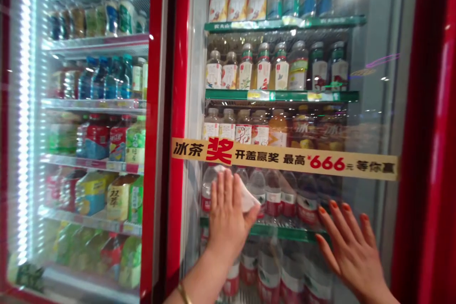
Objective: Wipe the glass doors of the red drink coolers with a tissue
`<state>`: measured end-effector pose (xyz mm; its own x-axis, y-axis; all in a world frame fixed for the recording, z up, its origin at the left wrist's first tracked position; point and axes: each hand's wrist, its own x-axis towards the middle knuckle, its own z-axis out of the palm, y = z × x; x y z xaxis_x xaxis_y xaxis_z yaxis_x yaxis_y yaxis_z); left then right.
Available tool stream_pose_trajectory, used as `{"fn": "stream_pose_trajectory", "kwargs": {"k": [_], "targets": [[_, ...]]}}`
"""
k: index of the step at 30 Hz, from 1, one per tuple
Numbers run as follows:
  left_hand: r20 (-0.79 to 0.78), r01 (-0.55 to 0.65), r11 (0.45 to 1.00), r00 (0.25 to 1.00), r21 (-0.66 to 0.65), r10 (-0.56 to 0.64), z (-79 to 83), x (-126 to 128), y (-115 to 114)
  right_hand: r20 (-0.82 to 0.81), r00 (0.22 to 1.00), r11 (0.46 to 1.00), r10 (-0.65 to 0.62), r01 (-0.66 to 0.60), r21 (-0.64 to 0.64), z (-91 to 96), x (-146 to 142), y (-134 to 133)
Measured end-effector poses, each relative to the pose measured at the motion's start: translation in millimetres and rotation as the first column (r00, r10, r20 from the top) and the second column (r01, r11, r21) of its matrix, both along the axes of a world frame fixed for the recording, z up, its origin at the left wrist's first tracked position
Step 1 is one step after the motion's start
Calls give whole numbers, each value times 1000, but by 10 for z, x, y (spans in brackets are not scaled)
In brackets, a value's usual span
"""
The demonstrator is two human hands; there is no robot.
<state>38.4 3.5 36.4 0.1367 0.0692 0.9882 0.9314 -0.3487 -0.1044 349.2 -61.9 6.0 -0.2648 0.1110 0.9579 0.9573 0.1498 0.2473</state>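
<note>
My left hand [230,206] lies flat with fingers together over a folded white cloth or paper wipe [246,197], pressing it to the glass door [370,118] of a drinks fridge. The wipe's edge shows between thumb and forefinger; the rest is hidden under the palm. To the right, my right hand [349,242] is spread open against the glass, or just before it, with nothing in it. Just above my left hand, a beige sticker strip [278,156] with black and red Chinese print runs across the door.
Behind the glass stand shelves of bottled drinks, with juice bottles [263,66] and red-labelled water bottles [273,199]. A red door frame [180,57] borders it. On the left, a second fridge holds more drinks, including blue bottles [101,76], beside a bright light strip [24,104].
</note>
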Motion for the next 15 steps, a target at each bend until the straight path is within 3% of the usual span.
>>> {"fn": "stream_pose_trajectory", "kwargs": {"k": [3,5,6,8,10,12,13,15], "targets": [[-379,46,999,925,23,-33,-942,-104,-108,-3,1000,1000,-5,5,-6,-13,-41,-17],[-511,88,995,858,37,-57,-1533,-469,-174,-12,1000,1000,-13,12,-21,-16,-37,-36],[-527,73,997,849,32,-45,-1720,-683,-188,-20,1000,999,-17,16,-28,-22,-31,-43],[-462,28,999,887,35,-8,-1833,-1030,-160,-38,999,999,-25,24,-34,-44,-22,-50],[-340,-41,999,939,25,47,-1714,-1136,-67,-58,998,999,-35,33,-37,-68,-23,-50],[-219,-119,992,970,-43,107,-1616,-979,33,-69,997,998,-37,34,-44,-82,-32,-46],[-206,-132,988,972,-84,113,-1644,-843,62,-72,997,998,-34,31,-45,-84,-36,-45],[-280,-72,983,960,-171,22,-1890,-586,50,-81,997,999,-21,18,-41,-81,-44,-44]]}}
